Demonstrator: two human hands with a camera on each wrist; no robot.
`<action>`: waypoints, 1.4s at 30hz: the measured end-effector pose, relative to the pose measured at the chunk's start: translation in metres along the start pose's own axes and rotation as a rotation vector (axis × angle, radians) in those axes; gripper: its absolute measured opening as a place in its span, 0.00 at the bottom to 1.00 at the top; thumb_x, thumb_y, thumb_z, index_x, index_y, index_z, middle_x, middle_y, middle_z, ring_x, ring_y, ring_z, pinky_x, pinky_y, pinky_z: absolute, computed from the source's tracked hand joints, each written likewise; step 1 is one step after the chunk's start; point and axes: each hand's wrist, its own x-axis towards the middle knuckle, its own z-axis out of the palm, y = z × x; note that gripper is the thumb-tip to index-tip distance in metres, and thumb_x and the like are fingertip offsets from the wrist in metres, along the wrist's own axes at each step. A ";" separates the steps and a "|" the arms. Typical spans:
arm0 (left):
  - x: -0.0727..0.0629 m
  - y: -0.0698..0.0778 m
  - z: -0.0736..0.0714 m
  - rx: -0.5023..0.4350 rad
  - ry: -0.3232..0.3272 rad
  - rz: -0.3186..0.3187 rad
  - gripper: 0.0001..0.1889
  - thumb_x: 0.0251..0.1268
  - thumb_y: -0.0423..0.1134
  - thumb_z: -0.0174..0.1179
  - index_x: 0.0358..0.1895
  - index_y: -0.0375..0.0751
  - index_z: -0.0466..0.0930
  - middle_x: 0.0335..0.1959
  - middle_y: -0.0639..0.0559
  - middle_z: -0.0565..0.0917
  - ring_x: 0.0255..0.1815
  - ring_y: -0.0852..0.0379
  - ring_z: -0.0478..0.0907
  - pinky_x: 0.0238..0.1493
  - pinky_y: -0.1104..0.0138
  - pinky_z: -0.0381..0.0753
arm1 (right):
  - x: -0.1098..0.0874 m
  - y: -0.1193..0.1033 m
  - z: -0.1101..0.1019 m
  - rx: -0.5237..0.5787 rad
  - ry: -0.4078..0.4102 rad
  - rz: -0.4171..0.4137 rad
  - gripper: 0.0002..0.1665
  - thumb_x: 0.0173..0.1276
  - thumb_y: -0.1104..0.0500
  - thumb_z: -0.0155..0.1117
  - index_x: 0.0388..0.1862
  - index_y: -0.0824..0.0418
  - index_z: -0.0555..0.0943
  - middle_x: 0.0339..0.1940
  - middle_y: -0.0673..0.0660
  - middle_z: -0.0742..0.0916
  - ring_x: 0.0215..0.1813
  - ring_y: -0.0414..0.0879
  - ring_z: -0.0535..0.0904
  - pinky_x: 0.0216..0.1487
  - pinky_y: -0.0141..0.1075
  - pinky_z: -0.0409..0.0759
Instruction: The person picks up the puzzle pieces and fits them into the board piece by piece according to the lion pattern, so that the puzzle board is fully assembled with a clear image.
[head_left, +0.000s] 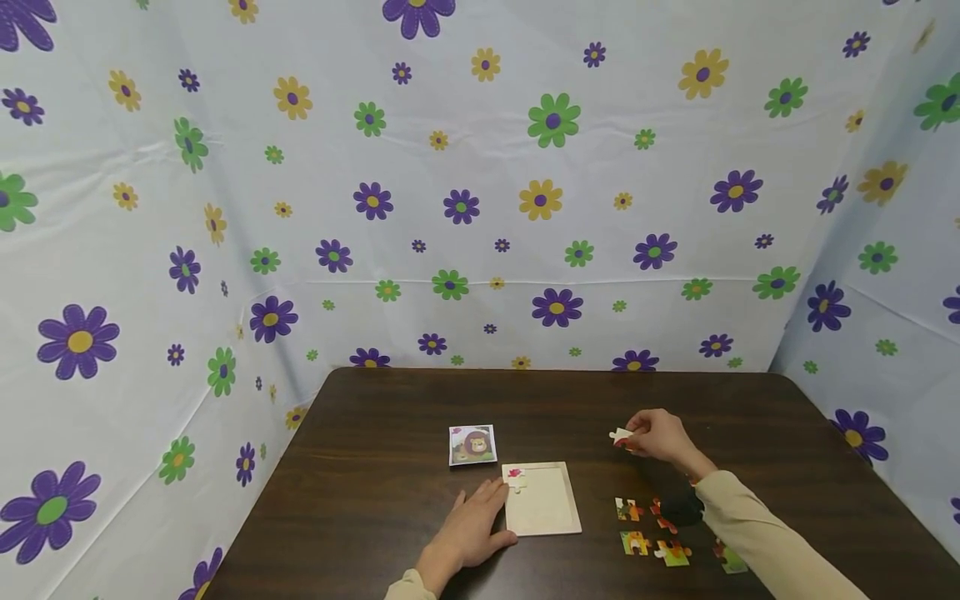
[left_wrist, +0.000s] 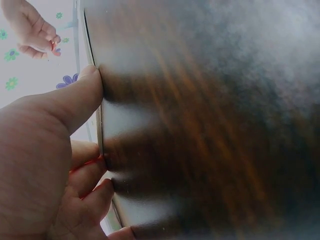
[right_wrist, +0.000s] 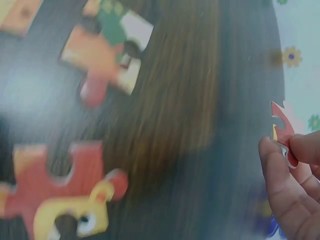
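Note:
My right hand point(head_left: 660, 435) pinches a puzzle piece point(head_left: 621, 437) between thumb and fingers, raised over the right side of the table. In the right wrist view that piece point(right_wrist: 284, 134) shows red, white and a little yellow. A pale square puzzle tray point(head_left: 543, 510) lies at the middle, with one piece point(head_left: 516, 477) at its upper left corner, partly pink. My left hand point(head_left: 468, 527) rests at the tray's left edge, fingers extended. The left wrist view shows its thumb and fingertips touching the edge. Several loose pieces point(head_left: 672, 552) lie right of the tray, below my right hand.
A small square picture of a lion point(head_left: 473, 446) lies behind the left hand, up and left of the tray. The dark wooden table point(head_left: 375, 425) ends at a flower-patterned cloth point(head_left: 480, 167) behind and at the sides. My right forearm point(head_left: 765, 533) passes over some loose pieces.

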 end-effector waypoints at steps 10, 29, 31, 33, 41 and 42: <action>0.000 0.000 0.000 -0.007 0.000 -0.001 0.37 0.58 0.54 0.65 0.67 0.39 0.68 0.68 0.44 0.69 0.70 0.44 0.64 0.61 0.40 0.63 | 0.009 -0.028 0.032 0.024 -0.022 -0.048 0.04 0.55 0.72 0.66 0.32 0.71 0.81 0.23 0.56 0.83 0.22 0.45 0.82 0.25 0.36 0.82; 0.002 -0.002 0.002 -0.002 -0.020 -0.016 0.38 0.59 0.57 0.63 0.68 0.40 0.67 0.69 0.46 0.68 0.70 0.45 0.63 0.61 0.40 0.63 | 0.002 -0.069 0.104 0.099 -0.229 -0.115 0.03 0.55 0.72 0.66 0.30 0.69 0.82 0.19 0.52 0.81 0.20 0.45 0.80 0.25 0.41 0.82; 0.002 -0.003 0.002 -0.004 -0.023 -0.017 0.38 0.59 0.57 0.63 0.68 0.40 0.67 0.69 0.46 0.68 0.70 0.45 0.63 0.61 0.40 0.63 | 0.001 -0.068 0.109 0.102 -0.238 -0.110 0.03 0.55 0.72 0.66 0.30 0.70 0.83 0.19 0.53 0.82 0.20 0.45 0.80 0.24 0.40 0.82; 0.002 -0.002 0.001 -0.004 -0.024 -0.018 0.38 0.59 0.57 0.63 0.69 0.40 0.67 0.69 0.46 0.68 0.70 0.45 0.63 0.61 0.40 0.63 | 0.001 -0.068 0.112 0.100 -0.245 -0.112 0.03 0.55 0.72 0.66 0.30 0.70 0.83 0.19 0.53 0.83 0.19 0.44 0.80 0.23 0.38 0.81; 0.003 -0.003 0.002 -0.001 -0.016 -0.007 0.37 0.60 0.56 0.63 0.68 0.39 0.67 0.69 0.45 0.68 0.70 0.45 0.63 0.61 0.39 0.63 | 0.002 -0.067 0.117 0.067 -0.231 -0.093 0.03 0.53 0.72 0.67 0.29 0.68 0.83 0.19 0.52 0.82 0.19 0.40 0.78 0.21 0.33 0.79; 0.003 -0.003 0.002 -0.003 -0.015 -0.006 0.37 0.60 0.56 0.62 0.68 0.38 0.67 0.70 0.45 0.68 0.70 0.44 0.63 0.61 0.39 0.63 | 0.001 -0.067 0.117 0.044 -0.223 -0.103 0.03 0.52 0.72 0.67 0.28 0.68 0.84 0.19 0.51 0.82 0.19 0.40 0.77 0.21 0.32 0.78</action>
